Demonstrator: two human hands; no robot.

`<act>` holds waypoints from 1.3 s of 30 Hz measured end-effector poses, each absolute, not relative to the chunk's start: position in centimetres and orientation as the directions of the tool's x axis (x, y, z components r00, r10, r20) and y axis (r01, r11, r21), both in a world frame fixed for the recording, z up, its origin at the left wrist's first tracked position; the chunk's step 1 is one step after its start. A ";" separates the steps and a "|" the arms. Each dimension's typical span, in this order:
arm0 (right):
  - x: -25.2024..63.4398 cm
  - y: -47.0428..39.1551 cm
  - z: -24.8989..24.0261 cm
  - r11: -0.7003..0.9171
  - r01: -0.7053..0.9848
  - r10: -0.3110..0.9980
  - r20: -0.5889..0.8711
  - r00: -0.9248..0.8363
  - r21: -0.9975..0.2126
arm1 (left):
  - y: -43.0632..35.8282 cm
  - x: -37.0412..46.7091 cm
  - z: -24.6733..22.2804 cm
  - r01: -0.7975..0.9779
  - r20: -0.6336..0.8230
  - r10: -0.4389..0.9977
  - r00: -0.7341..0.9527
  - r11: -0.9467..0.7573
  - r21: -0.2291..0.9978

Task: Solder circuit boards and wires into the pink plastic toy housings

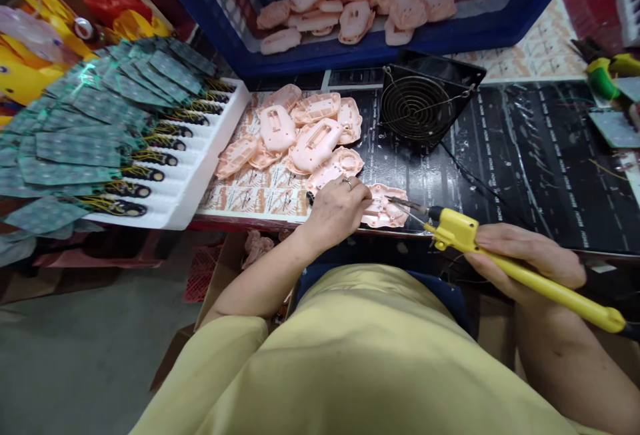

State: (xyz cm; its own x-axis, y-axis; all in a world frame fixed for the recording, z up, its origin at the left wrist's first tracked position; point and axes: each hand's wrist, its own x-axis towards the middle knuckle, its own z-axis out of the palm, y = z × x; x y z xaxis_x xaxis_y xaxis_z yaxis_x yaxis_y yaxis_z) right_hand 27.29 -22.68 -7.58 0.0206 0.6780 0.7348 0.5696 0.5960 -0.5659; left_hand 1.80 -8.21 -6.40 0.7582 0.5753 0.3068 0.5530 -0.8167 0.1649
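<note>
My right hand (533, 262) grips a yellow soldering iron (457, 228) by its handle, and the tip points left. The tip is over a pink plastic shell (396, 215) lying at the table's front edge; whether it touches cannot be told. At the shell's left side, the fingers of my left hand (336, 214) are pinched together. What they hold is too small to make out. Another pink shell (336, 167) lies just behind my left hand, partly covered by it. Several more pink shells (315, 145) are piled farther back.
A black fan (417, 105) with a wire guard stands behind the work spot. Farther back, a blue crate (320, 65) holds several pink shells. On the left, a white foam tray (210, 148) carries green-wrapped pieces (80, 148) with wired black parts. Green-handled pliers (603, 78) lie right.
</note>
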 end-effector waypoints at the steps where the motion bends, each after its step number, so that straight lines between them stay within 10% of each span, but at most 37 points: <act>1: 27.3 -22.8 -7.5 0.573 0.574 0.681 0.729 0.064 -0.585 | -8.2 1.8 -6.3 0.554 0.295 0.577 0.761 -0.816 0.166; 39: 27.2 -21.9 -7.2 0.656 0.549 0.670 0.734 -0.108 -0.517 | -8.1 1.7 -6.2 0.559 0.274 0.596 0.755 -0.803 0.206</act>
State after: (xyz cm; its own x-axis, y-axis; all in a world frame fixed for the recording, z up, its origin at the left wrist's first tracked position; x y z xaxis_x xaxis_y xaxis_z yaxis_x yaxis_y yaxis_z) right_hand 27.21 -21.93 -7.16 -0.1085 0.6701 0.7343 0.5494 0.6560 -0.5175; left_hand 1.72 -8.11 -6.19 0.7549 0.5958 0.2742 0.5592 -0.8032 0.2056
